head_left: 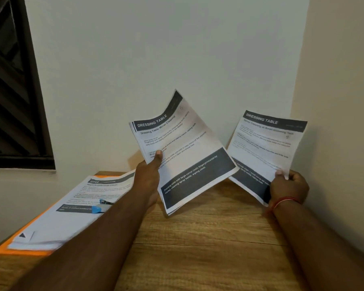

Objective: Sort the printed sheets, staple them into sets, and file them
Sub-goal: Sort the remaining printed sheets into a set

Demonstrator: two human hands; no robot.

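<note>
While the left hand (147, 175) and right hand (288, 185) hang above the light wooden bench (208, 238), each grip has printed paper in it.

Head view: left grip is pinching a thin stack of white printed sheets (185, 148) headed "DRESSING TABLE", thumb on the front, the stack tilted up off the bench around the middle. Right grip, red thread bracelet (284, 201) on that wrist, is pinching a single white printed sheet (265, 143) with the same dark header by its lower corner. The two lots overlap at the edges from this angle, can't tell if they actually touch. Over on the bench's left side another pile of white printed sheets (72, 211) lies on a flat orange folder (19, 252), with a small blue stapler (99, 207) sitting on top, partly hidden by the left forearm.
</note>
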